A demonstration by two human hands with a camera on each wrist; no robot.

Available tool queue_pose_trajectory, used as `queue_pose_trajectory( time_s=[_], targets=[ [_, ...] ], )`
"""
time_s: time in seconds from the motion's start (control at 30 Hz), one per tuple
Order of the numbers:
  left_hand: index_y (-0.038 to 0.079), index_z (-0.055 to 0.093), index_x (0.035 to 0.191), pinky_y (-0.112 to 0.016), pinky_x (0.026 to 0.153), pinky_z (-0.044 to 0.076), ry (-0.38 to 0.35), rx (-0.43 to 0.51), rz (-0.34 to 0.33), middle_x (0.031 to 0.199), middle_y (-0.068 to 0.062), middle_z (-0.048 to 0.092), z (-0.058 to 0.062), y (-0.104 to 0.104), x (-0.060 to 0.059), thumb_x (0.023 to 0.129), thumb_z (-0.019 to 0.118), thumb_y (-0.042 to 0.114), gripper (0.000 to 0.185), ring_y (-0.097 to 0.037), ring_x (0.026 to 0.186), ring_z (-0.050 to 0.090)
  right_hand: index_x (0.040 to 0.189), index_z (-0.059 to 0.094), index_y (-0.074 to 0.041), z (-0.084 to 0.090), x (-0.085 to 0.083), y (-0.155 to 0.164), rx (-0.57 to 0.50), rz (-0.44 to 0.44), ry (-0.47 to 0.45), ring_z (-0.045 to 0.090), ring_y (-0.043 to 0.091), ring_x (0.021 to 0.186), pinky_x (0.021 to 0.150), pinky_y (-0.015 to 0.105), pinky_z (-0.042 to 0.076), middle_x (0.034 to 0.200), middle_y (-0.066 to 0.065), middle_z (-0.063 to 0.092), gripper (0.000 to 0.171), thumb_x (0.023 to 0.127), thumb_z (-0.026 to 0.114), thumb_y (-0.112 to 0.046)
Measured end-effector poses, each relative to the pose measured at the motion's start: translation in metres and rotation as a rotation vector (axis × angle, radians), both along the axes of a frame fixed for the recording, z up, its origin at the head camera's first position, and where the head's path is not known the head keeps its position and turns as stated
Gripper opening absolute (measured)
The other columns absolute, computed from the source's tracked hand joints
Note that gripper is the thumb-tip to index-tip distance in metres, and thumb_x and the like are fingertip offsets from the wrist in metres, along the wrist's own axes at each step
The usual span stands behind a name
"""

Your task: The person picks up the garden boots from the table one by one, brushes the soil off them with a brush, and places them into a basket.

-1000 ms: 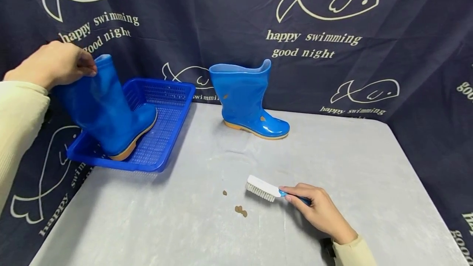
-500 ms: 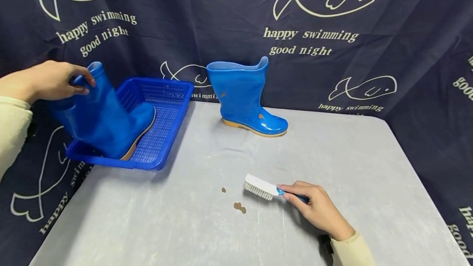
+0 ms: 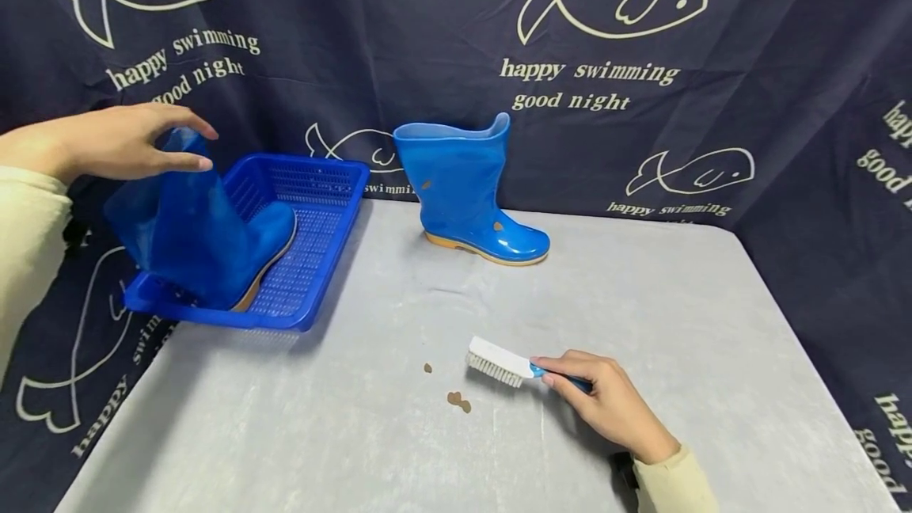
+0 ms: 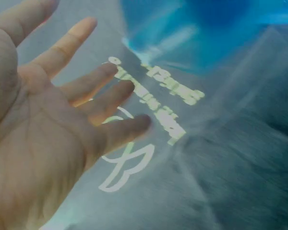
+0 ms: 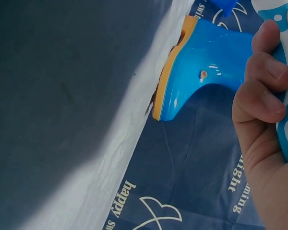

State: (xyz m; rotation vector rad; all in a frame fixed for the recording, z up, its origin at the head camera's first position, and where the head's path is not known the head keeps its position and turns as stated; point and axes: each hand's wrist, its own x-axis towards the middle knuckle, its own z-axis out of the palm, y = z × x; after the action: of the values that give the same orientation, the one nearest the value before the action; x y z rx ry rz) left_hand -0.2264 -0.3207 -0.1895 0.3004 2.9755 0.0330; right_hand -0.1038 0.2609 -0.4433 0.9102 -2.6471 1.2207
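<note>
Meanwhile, spread left fingers [image 3: 187, 141] hover over the back-tilted boot [image 3: 207, 232]; right hand [image 3: 606, 402] grips the left-pointing brush [image 3: 513, 366].

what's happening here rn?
A person is handling blue rain boots at a table. The left hand is open, just above a boot leaning in the blue basket. The right hand grips a scrub brush on the table beside brown dirt specks. The second boot, spotted with dirt, stands upright at the back.
</note>
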Motion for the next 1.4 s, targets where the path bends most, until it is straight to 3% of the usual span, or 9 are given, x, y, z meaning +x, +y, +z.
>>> queue_pose_trajectory(
  time_s=[0.1, 0.37, 0.57, 0.67, 0.8, 1.03, 1.2, 1.4],
  targets=[
    [-0.004, 0.047, 0.140, -0.071, 0.110, 0.029, 0.010, -0.020, -0.032, 0.145, -0.040, 0.042, 0.008, 0.019, -0.009, 0.102, 0.057, 0.038, 0.058, -0.057, 0.133, 0.038, 0.118, 0.075, -0.022, 0.001, 0.001, 0.001, 0.005, -0.012, -0.008, 0.055, -0.003, 0.072, 0.063, 0.017, 0.045, 0.092, -0.006, 0.076, 0.026, 0.093, 0.071, -0.015],
    [0.001, 0.045, 0.144, -0.066, 0.115, 0.027, 0.025, -0.021, -0.124, 0.148, -0.037, 0.042, 0.030, 0.081, -0.030, 0.101, 0.056, 0.043, 0.061, -0.054, 0.138, 0.037, 0.121, 0.074, -0.026, 0.000, 0.003, 0.001, 0.008, -0.029, -0.055, 0.059, -0.002, 0.076, 0.066, 0.019, 0.048, 0.097, -0.008, 0.076, 0.026, 0.095, 0.070, -0.020],
    [0.005, 0.044, 0.146, -0.060, 0.121, 0.024, 0.044, 0.043, -0.227, 0.152, -0.031, 0.041, 0.032, 0.142, -0.051, 0.100, 0.058, 0.041, 0.061, -0.047, 0.144, 0.035, 0.119, 0.075, -0.023, -0.003, 0.011, 0.001, -0.026, -0.053, -0.027, 0.057, -0.003, 0.074, 0.064, 0.019, 0.047, 0.095, -0.008, 0.076, 0.027, 0.093, 0.071, -0.015],
    [0.008, 0.042, 0.149, -0.058, 0.123, 0.023, 0.054, 0.090, -0.248, 0.157, -0.026, 0.038, 0.025, 0.166, -0.056, 0.100, 0.059, 0.042, 0.062, -0.043, 0.148, 0.032, 0.119, 0.075, -0.023, -0.006, 0.016, -0.003, -0.039, -0.041, -0.040, 0.056, -0.003, 0.073, 0.063, 0.018, 0.047, 0.094, -0.008, 0.076, 0.026, 0.094, 0.071, -0.017],
    [0.011, 0.041, 0.151, -0.055, 0.125, 0.023, 0.089, 0.217, -0.293, 0.160, -0.019, 0.036, 0.007, 0.184, -0.062, 0.099, 0.060, 0.042, 0.063, -0.037, 0.151, 0.031, 0.120, 0.074, -0.024, -0.005, 0.020, -0.007, -0.037, -0.039, -0.004, 0.058, -0.004, 0.074, 0.064, 0.017, 0.048, 0.095, -0.008, 0.076, 0.027, 0.094, 0.070, -0.015],
    [0.015, 0.042, 0.151, -0.056, 0.121, 0.031, 0.171, 0.489, -0.283, 0.159, -0.010, 0.041, -0.021, 0.186, -0.060, 0.098, 0.063, 0.042, 0.063, -0.033, 0.149, 0.036, 0.125, 0.071, -0.027, 0.018, 0.004, -0.003, 0.074, -0.062, 0.130, 0.070, 0.003, 0.100, 0.085, 0.023, 0.056, 0.112, -0.013, 0.075, 0.032, 0.096, 0.068, -0.013],
    [0.016, 0.040, 0.153, -0.056, 0.119, 0.034, 0.193, 0.584, -0.256, 0.161, -0.010, 0.038, -0.038, 0.191, -0.063, 0.098, 0.065, 0.039, 0.065, -0.033, 0.148, 0.037, 0.127, 0.070, -0.024, 0.030, -0.006, -0.002, 0.084, -0.048, 0.132, 0.067, -0.001, 0.097, 0.081, 0.020, 0.054, 0.111, -0.014, 0.074, 0.032, 0.097, 0.067, -0.015],
    [0.016, 0.038, 0.153, -0.054, 0.119, 0.035, 0.212, 0.680, -0.226, 0.160, -0.010, 0.040, -0.058, 0.195, -0.074, 0.096, 0.067, 0.037, 0.067, -0.031, 0.147, 0.040, 0.124, 0.072, -0.021, 0.031, -0.017, -0.003, 0.017, -0.045, 0.163, 0.068, 0.002, 0.094, 0.080, 0.015, 0.051, 0.110, -0.007, 0.076, 0.032, 0.094, 0.069, -0.009]
  ],
)
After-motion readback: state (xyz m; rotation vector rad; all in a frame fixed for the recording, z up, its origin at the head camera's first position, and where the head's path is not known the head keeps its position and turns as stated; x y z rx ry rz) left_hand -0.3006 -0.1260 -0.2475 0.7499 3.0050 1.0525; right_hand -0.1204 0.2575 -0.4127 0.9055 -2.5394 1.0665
